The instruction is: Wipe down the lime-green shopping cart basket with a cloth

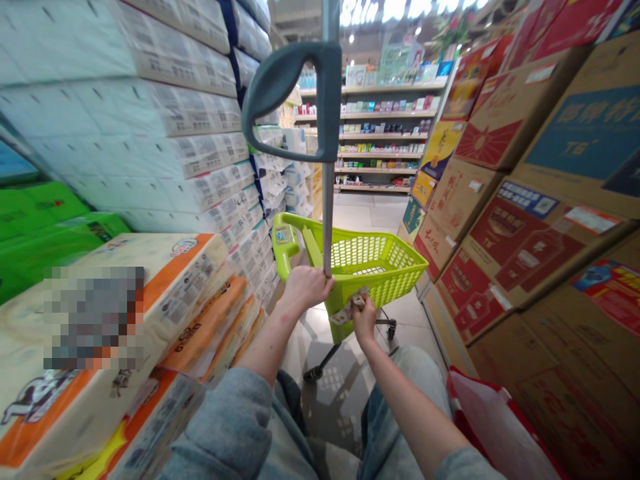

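A lime-green wheeled shopping basket [395, 277] stands on the tiled floor ahead of me in a narrow store aisle. Its grey telescopic pole rises to a grey loop handle [300, 100] near my face. My left hand [306, 287] is closed around the pole's lower end, just above the basket's rear edge. My right hand [364, 315] presses a crumpled cloth [350, 307] against the basket's rear wall. The basket looks empty inside.
Stacked packs of tissue paper [165, 133] in white, orange and green wrap wall the left side. Cardboard cartons [540, 220] pile up on the right, with a red bag [495, 420] near my right elbow. Product shelves [380, 127] cross the aisle's far end.
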A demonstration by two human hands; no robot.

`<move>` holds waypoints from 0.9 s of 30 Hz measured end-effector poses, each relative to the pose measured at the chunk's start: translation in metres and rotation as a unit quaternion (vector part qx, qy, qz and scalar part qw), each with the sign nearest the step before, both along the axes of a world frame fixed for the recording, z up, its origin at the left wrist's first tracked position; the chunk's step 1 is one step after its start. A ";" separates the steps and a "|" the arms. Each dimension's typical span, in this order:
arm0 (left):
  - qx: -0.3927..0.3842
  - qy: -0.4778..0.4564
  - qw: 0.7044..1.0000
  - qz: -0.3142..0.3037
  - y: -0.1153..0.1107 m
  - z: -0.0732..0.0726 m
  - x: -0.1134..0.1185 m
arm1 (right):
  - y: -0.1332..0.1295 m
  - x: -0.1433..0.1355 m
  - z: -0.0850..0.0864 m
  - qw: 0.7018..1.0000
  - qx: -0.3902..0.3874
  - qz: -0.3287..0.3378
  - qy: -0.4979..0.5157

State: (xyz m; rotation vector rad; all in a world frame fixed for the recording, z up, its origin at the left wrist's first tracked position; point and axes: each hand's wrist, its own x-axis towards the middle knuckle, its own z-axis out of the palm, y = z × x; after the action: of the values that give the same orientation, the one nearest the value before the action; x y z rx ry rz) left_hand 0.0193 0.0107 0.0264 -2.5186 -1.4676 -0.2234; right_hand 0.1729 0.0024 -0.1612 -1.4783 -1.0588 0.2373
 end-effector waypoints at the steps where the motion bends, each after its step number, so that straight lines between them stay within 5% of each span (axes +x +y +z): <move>1: -0.001 -0.001 1.000 -0.001 0.000 0.000 0.000 | 0.000 0.003 -0.010 1.000 -0.007 -0.001 -0.004; 5: -0.006 -0.006 1.000 -0.003 -0.001 0.001 0.001 | -0.001 0.004 -0.036 0.999 -0.014 0.021 -0.022; 12: 0.002 -0.008 1.000 0.007 -0.006 0.002 0.002 | -0.005 -0.012 -0.041 0.999 -0.037 -0.001 -0.005; 16: 0.001 -0.013 1.000 0.011 -0.006 0.002 0.000 | -0.003 -0.015 -0.026 0.999 -0.041 0.001 0.005; 22: -0.007 -0.022 1.000 0.012 -0.005 0.000 -0.004 | -0.001 -0.026 0.028 0.999 0.026 0.023 0.032; 24: -0.004 -0.026 1.000 0.011 -0.004 0.000 -0.005 | -0.002 -0.027 0.029 0.999 0.031 0.019 0.035; 27: -0.009 -0.028 1.000 0.010 -0.004 -0.001 -0.005 | -0.007 -0.022 0.009 0.999 -0.020 0.025 0.044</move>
State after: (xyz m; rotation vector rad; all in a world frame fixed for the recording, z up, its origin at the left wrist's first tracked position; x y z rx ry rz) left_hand 0.0143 0.0063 0.0258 -2.5302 -1.5212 -0.2806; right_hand 0.1513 -0.0043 -0.1520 -1.4652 -1.0252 0.3581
